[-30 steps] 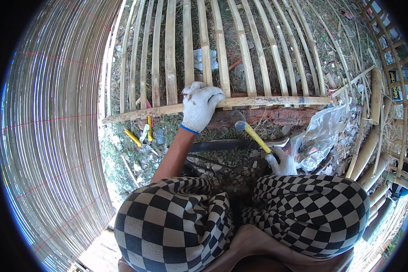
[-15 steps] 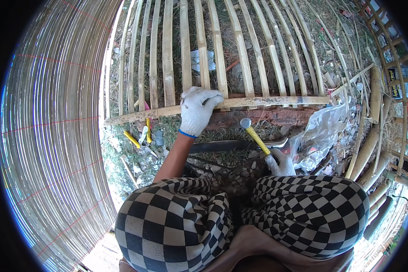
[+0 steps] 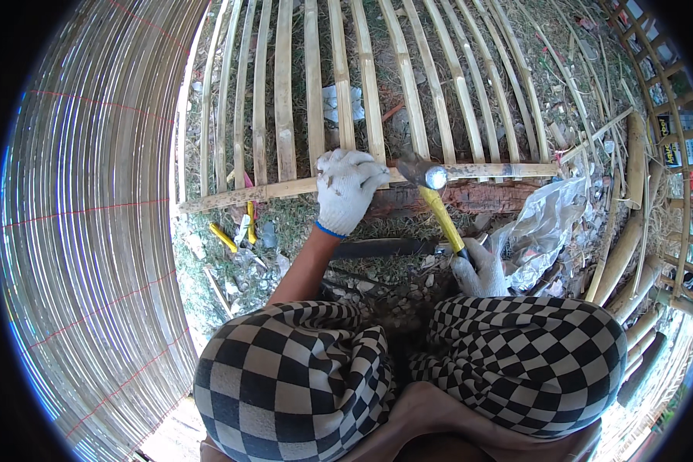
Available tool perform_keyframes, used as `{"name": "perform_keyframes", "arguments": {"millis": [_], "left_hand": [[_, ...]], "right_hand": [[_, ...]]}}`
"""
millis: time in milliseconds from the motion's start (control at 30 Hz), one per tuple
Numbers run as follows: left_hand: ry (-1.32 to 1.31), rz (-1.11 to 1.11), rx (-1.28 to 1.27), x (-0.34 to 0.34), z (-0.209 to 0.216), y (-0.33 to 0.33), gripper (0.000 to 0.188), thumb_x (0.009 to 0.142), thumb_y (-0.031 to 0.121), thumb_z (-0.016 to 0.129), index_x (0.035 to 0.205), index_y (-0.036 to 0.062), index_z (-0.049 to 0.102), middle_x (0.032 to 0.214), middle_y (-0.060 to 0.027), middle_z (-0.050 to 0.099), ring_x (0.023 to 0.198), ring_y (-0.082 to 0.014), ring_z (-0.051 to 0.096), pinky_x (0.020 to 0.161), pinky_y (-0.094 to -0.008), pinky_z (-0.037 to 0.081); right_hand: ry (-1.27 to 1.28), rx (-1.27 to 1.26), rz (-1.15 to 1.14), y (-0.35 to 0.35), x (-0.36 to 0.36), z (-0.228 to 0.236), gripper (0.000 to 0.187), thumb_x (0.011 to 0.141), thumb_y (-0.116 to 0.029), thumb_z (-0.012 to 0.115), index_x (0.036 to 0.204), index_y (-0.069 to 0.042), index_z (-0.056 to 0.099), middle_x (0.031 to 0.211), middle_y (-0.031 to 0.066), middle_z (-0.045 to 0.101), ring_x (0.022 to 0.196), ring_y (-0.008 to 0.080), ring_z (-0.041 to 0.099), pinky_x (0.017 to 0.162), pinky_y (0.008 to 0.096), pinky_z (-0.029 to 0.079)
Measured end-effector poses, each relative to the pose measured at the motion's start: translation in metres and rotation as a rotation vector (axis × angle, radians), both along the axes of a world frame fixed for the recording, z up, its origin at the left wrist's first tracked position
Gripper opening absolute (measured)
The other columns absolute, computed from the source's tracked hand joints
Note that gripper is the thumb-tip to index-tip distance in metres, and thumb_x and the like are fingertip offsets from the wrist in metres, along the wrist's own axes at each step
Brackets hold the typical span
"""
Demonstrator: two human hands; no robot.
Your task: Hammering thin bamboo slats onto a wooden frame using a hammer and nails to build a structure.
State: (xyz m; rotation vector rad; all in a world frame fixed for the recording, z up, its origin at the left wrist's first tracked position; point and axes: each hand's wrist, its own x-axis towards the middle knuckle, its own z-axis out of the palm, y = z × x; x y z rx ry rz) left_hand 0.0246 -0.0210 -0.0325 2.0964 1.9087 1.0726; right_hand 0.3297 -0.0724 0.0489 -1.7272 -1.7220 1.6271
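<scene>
My left hand (image 3: pixel 349 192), in a white knit glove with a blue cuff, is closed on a bamboo crosspiece (image 3: pixel 285 189), beside the end of an upright bamboo slat (image 3: pixel 373 115). The glove hides what lies under its fingertips. My right hand (image 3: pixel 479 269), also gloved, wraps round the lower handle of a hammer (image 3: pixel 442 218) with a yellow grip. The hammer's metal head is over the crosspiece, just right of my left hand; whether it touches the bamboo I cannot tell.
A reddish timber (image 3: pixel 485 198) lies beneath the crosspiece. Clear plastic sheeting (image 3: pixel 543 235) is at the right, near bamboo poles (image 3: pixel 622 250). Two yellow-handled items, one a yellow stick-like piece (image 3: pixel 223 237), lie at left. A slatted bamboo screen (image 3: pixel 100 231) stands along the left side.
The hammer head has moved away from me, from short of the crosspiece to over it. My left hand has shifted slightly right along the crosspiece.
</scene>
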Motion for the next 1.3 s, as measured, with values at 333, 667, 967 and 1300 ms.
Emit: {"name": "perform_keyframes", "arguments": {"millis": [333,667,967,1300], "left_hand": [[0.008,0.060,0.104,0.009,-0.002,-0.004,0.009,0.082,0.028,0.084,0.086,0.0198,0.085,0.096,0.0046,0.073,0.099,-0.0231,0.063,0.096,-0.0427,0.043],[-0.030,0.081,0.071,0.011,-0.001,-0.005,0.006,0.080,0.025,0.085,0.084,0.0199,0.084,0.096,0.0041,0.074,0.100,-0.0237,0.065,0.096,-0.0443,0.044],[-0.024,0.103,0.082,0.013,-0.002,-0.006,0.005,0.081,0.023,0.086,0.084,0.0186,0.084,0.093,0.0042,0.074,0.098,-0.0241,0.066,0.095,-0.0443,0.046],[-0.006,0.104,0.089,0.011,-0.002,-0.005,0.012,0.077,0.024,0.089,0.083,0.0158,0.082,0.098,0.0018,0.074,0.099,-0.0257,0.065,0.095,-0.0460,0.044]], "right_hand": [[0.099,0.183,0.080,0.022,-0.027,0.011,0.035,0.108,-0.020,0.062,0.138,-0.003,0.061,0.091,0.0129,0.071,0.079,0.0203,0.070,0.074,0.0381,0.056],[0.353,0.259,-0.175,0.036,-0.036,0.014,0.028,0.113,-0.016,0.052,0.135,-0.001,0.061,0.088,0.0016,0.059,0.077,0.0086,0.057,0.070,0.0269,0.051],[0.208,0.018,-0.136,0.049,-0.023,0.008,0.025,0.105,-0.010,0.065,0.128,-0.001,0.058,0.075,0.0055,0.062,0.066,0.0190,0.067,0.064,0.0362,0.054],[-0.024,0.824,0.261,0.033,-0.034,0.001,0.065,0.106,-0.013,0.067,0.166,-0.019,0.046,0.094,0.0197,0.076,0.082,0.0374,0.077,0.080,0.0425,0.061]]}}
